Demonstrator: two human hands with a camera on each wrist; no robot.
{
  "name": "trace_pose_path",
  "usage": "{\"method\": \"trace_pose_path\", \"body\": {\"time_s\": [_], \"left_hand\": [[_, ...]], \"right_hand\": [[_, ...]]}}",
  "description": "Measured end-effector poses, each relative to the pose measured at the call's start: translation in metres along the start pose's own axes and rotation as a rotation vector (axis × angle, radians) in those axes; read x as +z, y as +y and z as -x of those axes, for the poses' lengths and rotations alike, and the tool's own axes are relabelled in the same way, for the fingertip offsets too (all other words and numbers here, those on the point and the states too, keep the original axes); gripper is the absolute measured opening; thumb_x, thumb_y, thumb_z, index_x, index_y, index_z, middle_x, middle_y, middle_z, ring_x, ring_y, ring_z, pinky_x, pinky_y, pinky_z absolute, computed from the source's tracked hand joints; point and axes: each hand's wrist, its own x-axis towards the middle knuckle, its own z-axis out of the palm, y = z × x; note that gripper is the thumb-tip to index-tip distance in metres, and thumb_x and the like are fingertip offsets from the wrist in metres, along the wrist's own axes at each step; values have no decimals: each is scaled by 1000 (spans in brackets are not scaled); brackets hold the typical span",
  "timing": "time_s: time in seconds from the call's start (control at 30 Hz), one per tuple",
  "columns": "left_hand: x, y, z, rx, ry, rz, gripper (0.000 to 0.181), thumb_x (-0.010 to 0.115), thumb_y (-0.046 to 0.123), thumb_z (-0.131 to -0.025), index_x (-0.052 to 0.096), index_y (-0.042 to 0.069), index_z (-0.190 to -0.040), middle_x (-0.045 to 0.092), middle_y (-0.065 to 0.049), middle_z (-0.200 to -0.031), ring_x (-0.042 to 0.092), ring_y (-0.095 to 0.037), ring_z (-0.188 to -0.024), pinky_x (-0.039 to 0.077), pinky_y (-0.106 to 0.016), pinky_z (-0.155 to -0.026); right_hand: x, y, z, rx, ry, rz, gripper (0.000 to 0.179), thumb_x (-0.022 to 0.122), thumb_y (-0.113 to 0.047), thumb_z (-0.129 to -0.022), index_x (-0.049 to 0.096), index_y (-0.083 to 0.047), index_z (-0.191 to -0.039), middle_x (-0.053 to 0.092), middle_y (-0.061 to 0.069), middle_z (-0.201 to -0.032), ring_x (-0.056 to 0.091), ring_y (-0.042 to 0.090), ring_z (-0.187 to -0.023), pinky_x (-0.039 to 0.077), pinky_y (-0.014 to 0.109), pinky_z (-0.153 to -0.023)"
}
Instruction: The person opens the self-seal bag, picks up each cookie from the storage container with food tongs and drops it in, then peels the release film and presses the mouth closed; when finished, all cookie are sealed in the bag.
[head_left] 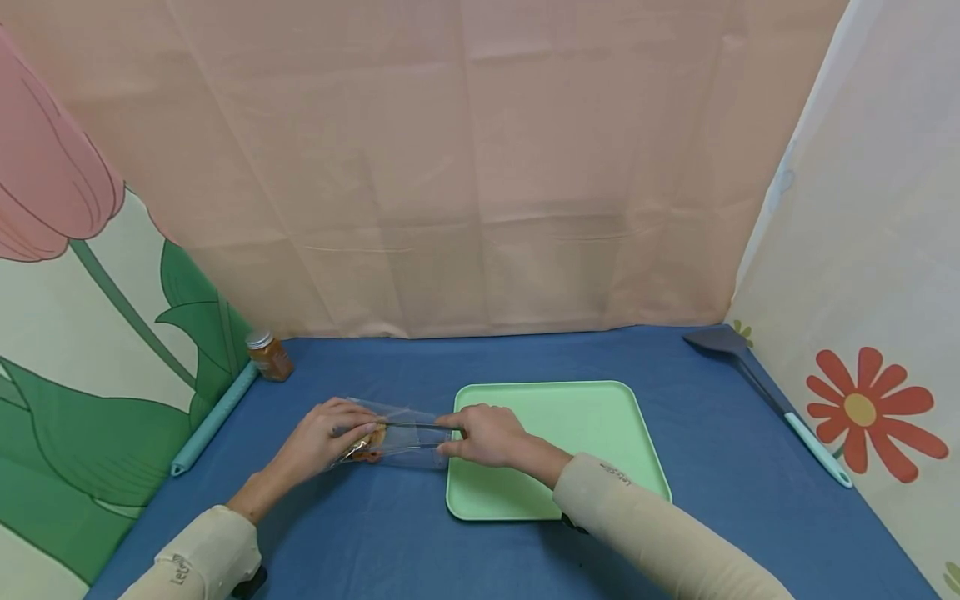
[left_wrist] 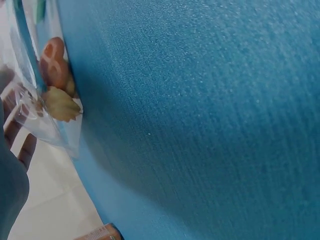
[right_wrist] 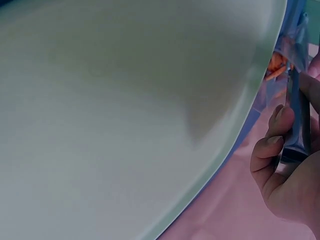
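My left hand [head_left: 322, 437] holds a clear plastic bag [head_left: 408, 414] at its left end, left of the green tray. Seen from the left wrist, a brown pretzel-shaped piece [left_wrist: 54, 62] and a pale ridged cookie-like piece [left_wrist: 62, 104] lie within the bag. My right hand [head_left: 491, 435], over the tray's left edge, grips metal tongs [right_wrist: 299, 117], their two arms running leftward into the bag toward the pieces. Left fingers and folded plastic partly hide the tongs' tips. The right wrist view shows the right fingers curled round the tongs' handle.
The light green tray [head_left: 570, 417] lies on the blue cloth [head_left: 390, 542]. Back left stands a jar [head_left: 272, 357] with a silver lid, beside a long teal roll [head_left: 217, 421]. A dark spatula [head_left: 757, 383] with a pale blue handle lies along the right edge. Fabric walls surround the table.
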Motion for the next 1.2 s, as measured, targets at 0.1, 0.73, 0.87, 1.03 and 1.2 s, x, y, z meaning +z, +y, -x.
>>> {"method": "trace_pose_path", "body": {"time_s": [0.1, 0.73, 0.87, 1.03, 1.2], "left_hand": [[0, 0, 0, -3, 0, -5, 16, 70, 24, -95, 79, 23, -108, 74, 11, -110, 63, -16, -109, 52, -46, -91], [1, 2, -2, 4, 1, -26, 15, 72, 23, -94, 80, 21, -106, 75, 7, -109, 64, -19, -108, 53, -48, -90], [1, 2, -1, 5, 6, -15, 16, 71, 23, -94, 80, 22, -108, 75, 7, -109, 64, -19, -109, 52, -48, -90], [2, 1, 1, -9, 3, 11, 16, 71, 23, -94, 80, 23, -108, 74, 11, -109, 64, -18, -109, 51, -49, -91], [3, 1, 0, -5, -4, 5, 16, 70, 25, -95, 79, 25, -109, 74, 11, -109, 64, -18, -109, 51, -49, -91]], "right_hand": [[-1, 1, 1, 1, 6, -7, 49, 67, -50, -94, 61, -33, -140, 61, -14, -66, 49, 4, -49, 28, 23, -42], [-17, 23, 42, 35, 41, -100, 47, 69, -47, -92, 65, -30, -136, 62, -12, -62, 49, 1, -53, 27, 24, -44], [-22, 34, 61, 61, 52, -119, 47, 70, -47, -91, 66, -29, -135, 64, -12, -67, 52, 1, -56, 31, 24, -46], [-31, 48, 93, 91, 80, -124, 46, 72, -46, -90, 68, -28, -133, 55, -12, -59, 47, 2, -53, 31, 24, -47], [-51, 60, 131, 130, 130, -142, 45, 73, -43, -90, 68, -25, -132, 45, -11, -56, 36, 1, -49, 25, 22, -47]]}}
